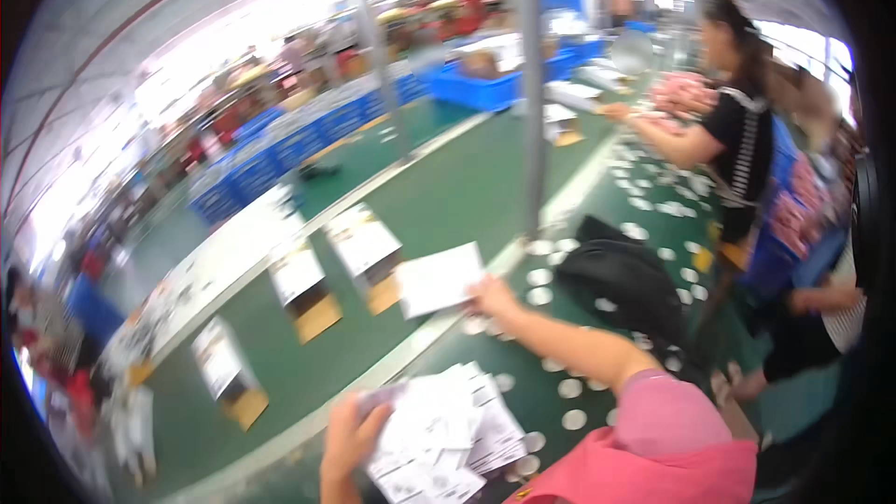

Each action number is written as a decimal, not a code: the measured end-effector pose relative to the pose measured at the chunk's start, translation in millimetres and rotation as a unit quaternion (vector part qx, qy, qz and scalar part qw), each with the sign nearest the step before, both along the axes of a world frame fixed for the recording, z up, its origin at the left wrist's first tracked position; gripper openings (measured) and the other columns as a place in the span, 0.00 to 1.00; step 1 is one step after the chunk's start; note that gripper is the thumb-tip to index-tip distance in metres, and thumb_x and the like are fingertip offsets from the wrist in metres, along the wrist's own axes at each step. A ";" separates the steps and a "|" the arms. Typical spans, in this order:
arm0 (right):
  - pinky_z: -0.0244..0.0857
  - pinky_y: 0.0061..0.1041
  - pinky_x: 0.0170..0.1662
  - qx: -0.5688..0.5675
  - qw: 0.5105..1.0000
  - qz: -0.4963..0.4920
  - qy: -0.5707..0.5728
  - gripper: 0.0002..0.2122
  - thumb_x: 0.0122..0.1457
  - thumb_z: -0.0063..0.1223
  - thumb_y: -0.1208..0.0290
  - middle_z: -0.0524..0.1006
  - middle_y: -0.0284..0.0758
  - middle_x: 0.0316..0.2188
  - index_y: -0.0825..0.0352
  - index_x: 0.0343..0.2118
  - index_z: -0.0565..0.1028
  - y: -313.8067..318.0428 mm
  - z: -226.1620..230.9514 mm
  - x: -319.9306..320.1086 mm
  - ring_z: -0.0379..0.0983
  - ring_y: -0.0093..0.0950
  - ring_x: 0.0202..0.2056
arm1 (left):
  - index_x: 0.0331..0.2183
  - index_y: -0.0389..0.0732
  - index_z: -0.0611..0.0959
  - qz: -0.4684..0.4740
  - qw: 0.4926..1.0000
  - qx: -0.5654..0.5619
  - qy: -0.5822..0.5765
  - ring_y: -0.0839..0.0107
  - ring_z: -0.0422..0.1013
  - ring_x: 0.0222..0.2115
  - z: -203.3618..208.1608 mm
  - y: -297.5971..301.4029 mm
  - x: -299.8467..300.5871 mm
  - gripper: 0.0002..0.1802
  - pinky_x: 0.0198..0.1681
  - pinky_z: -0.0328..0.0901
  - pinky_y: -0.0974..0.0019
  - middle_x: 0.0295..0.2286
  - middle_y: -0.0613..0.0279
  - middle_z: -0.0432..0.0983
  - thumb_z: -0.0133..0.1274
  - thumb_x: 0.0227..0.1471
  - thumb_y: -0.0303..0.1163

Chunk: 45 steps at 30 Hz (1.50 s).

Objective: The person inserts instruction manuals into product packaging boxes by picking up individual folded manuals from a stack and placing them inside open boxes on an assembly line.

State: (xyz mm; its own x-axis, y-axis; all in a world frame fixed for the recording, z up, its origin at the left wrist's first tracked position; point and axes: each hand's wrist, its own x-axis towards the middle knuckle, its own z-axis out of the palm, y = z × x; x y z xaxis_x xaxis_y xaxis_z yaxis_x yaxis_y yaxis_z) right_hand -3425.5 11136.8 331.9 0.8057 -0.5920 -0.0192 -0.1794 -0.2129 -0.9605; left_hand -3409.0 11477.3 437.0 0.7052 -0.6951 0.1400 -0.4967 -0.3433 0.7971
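Note:
My right hand (493, 299) reaches out over the pale rail (411, 347) at the conveyor's edge. It pinches a corner of a white paper sheet (439, 280), held flat at the belt's near side. Lower down, my left hand (350, 434) is closed on the left edge of a loose, fanned pile of printed leaflets (439, 429). Beyond the sheet, a white printed box (362, 241) with a brown open flap lies on the green belt. Two more such boxes, one in the middle (297, 278) and one further left (220, 359), lie along it.
White discs (573, 420) are scattered over the green worktop, around a black cloth or bag (621, 280). A grey post (530, 131) rises beside the rail. Blue crates (476, 89) line the far side. At right, a co-worker (723, 121) reaches toward the belt.

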 end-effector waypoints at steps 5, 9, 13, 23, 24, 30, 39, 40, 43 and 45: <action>0.66 0.26 0.30 0.055 0.972 -0.061 -0.221 0.09 0.52 0.46 0.72 0.72 0.37 0.29 0.69 0.34 0.65 34.3 78.8 48.4 0.70 0.28 0.29 | 0.26 0.36 0.76 -0.020 1.000 -0.007 0.018 0.66 0.66 0.19 4.1 9.5 3.4 0.12 0.25 0.60 0.67 0.19 0.52 0.71 0.53 0.45 0.36; 0.64 0.26 0.35 -0.318 0.883 0.048 -0.342 0.09 0.43 0.49 0.80 0.71 0.38 0.29 0.69 0.31 0.67 94.9 108.8 104.0 0.70 0.32 0.31 | 0.25 0.36 0.76 -0.035 0.999 0.013 0.009 0.62 0.65 0.19 -4.5 25.3 12.0 0.12 0.24 0.59 0.65 0.18 0.51 0.69 0.51 0.46 0.37; 0.64 0.31 0.33 -0.654 0.657 0.259 -0.272 0.05 0.42 0.45 0.76 0.70 0.41 0.26 0.68 0.24 0.67 93.4 86.2 163.6 0.69 0.37 0.30 | 0.25 0.36 0.77 -0.051 0.998 0.009 -0.036 0.58 0.66 0.22 -8.7 16.1 13.4 0.11 0.25 0.60 0.63 0.20 0.51 0.69 0.50 0.47 0.35; 0.56 0.36 0.44 -0.595 0.777 0.190 0.074 0.19 0.48 0.37 0.57 0.73 0.43 0.34 0.67 0.33 0.73 80.2 44.9 206.8 0.67 0.38 0.40 | 0.45 0.30 0.68 0.006 0.991 -0.005 -0.136 0.60 0.64 0.39 4.8 -3.7 -2.8 0.19 0.42 0.59 0.64 0.37 0.46 0.67 0.38 0.52 0.28; 0.55 0.37 0.45 -0.595 0.774 0.200 0.082 0.20 0.48 0.37 0.55 0.73 0.43 0.34 0.67 0.34 0.73 75.5 45.3 204.7 0.66 0.39 0.41 | 0.45 0.31 0.69 0.055 0.991 0.005 -0.121 0.57 0.65 0.38 5.5 -5.0 -4.4 0.19 0.41 0.59 0.63 0.37 0.45 0.67 0.37 0.52 0.29; 0.54 0.40 0.50 -0.566 0.797 0.208 -0.018 0.19 0.43 0.53 0.61 0.68 0.43 0.41 0.66 0.37 0.71 61.7 56.0 164.8 0.63 0.41 0.45 | 0.38 0.32 0.73 0.284 0.847 -0.354 0.276 0.64 0.70 0.32 -31.8 16.2 23.3 0.17 0.39 0.63 0.66 0.33 0.56 0.73 0.45 0.52 0.36; 0.60 0.33 0.41 -0.311 0.785 0.531 -0.070 0.23 0.51 0.48 0.53 0.72 0.45 0.34 0.70 0.41 0.70 77.3 100.4 -13.2 0.67 0.40 0.38 | 0.43 0.34 0.70 0.409 0.784 -0.121 -0.452 0.64 0.65 0.32 -0.3 17.4 118.2 0.18 0.36 0.60 0.62 0.30 0.59 0.68 0.47 0.47 0.28; 0.60 0.33 0.42 -0.328 0.779 0.532 -0.055 0.24 0.50 0.48 0.53 0.72 0.46 0.35 0.71 0.40 0.70 77.0 96.3 -18.8 0.67 0.41 0.39 | 0.41 0.35 0.72 0.317 0.746 0.015 -0.585 0.64 0.65 0.29 3.5 1.7 120.7 0.18 0.33 0.59 0.62 0.27 0.59 0.67 0.49 0.43 0.25; 0.59 0.32 0.45 -0.337 0.785 0.520 0.003 0.24 0.50 0.49 0.53 0.71 0.43 0.39 0.70 0.42 0.68 77.4 89.0 -31.2 0.65 0.39 0.43 | 0.35 0.37 0.76 0.096 0.770 0.223 -0.590 0.63 0.65 0.28 -33.3 -39.0 138.1 0.16 0.31 0.60 0.61 0.27 0.58 0.68 0.49 0.39 0.28; 0.59 0.32 0.46 -0.309 0.790 0.527 -0.048 0.25 0.49 0.49 0.52 0.71 0.43 0.39 0.70 0.43 0.68 83.2 72.2 -33.1 0.65 0.39 0.42 | 0.32 0.36 0.76 0.085 0.851 0.216 -0.470 0.62 0.68 0.28 -68.0 -44.5 156.9 0.12 0.30 0.62 0.60 0.26 0.53 0.71 0.47 0.43 0.31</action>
State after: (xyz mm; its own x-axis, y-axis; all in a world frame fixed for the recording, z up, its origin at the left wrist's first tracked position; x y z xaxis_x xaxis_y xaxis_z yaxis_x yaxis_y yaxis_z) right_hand -3458.6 11220.0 404.1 0.8376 0.5367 0.1020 0.4779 -0.6294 -0.6127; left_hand -3252.1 11432.7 369.0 0.5181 -0.7239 0.4555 -0.7591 -0.6346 -0.1450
